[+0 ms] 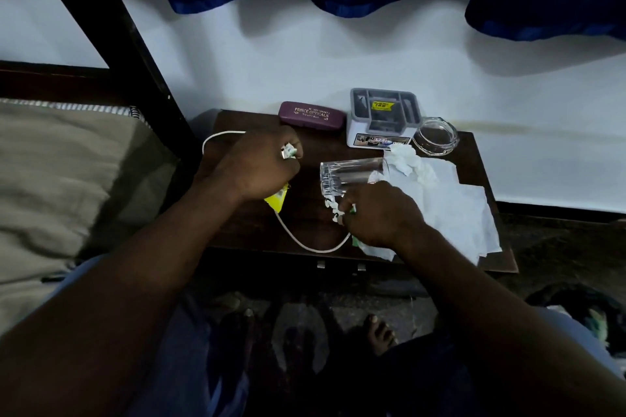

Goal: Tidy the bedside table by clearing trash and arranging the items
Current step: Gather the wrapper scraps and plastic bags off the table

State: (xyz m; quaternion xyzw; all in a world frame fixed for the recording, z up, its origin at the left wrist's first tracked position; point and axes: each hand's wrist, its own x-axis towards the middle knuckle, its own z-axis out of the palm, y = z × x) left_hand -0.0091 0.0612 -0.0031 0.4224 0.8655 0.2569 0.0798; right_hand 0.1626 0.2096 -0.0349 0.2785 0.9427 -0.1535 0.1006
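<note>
Over the dark bench (311,227), the left grip (257,162) curls round a small wrapper (288,150); the right grip (379,210) pinches what looks like torn white paper (332,208), just beside the glass (349,174) lying on its side by the tissue (447,203)

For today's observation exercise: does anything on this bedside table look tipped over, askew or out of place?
Yes. The drinking glass lies on its side on the table, mouth against crumpled tissue. A white cable loops loosely across the top, past a yellow wrapper.
</note>
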